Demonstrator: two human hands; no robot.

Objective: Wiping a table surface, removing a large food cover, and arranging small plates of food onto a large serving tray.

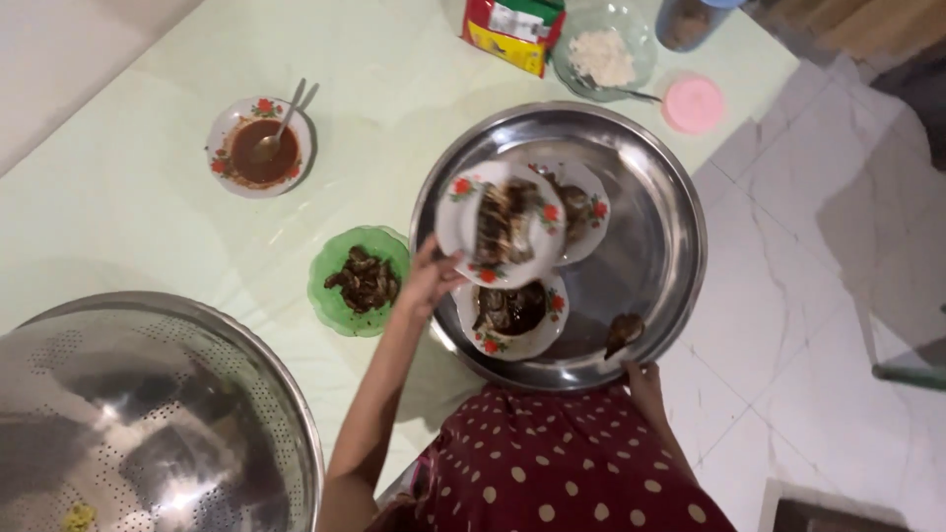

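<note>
I watched the left hand close its fingers on the near rim of a flowered white plate carrying dark grilled fish, holding it tilted above the big round steel tray. Just beyond that plate a second flowered plate with dark food sat in the tray, partly covered by the held one, and right beside the hand a third flowered plate lay near the tray's front edge. The right hand gripped the tray's near rim, close to a loose dark piece of food. To the left of the left hand a green bowl of dark bits stood on the pale table. Farther off sat a sauce dish with a spoon. A perforated steel colander filled the near left corner.
</note>
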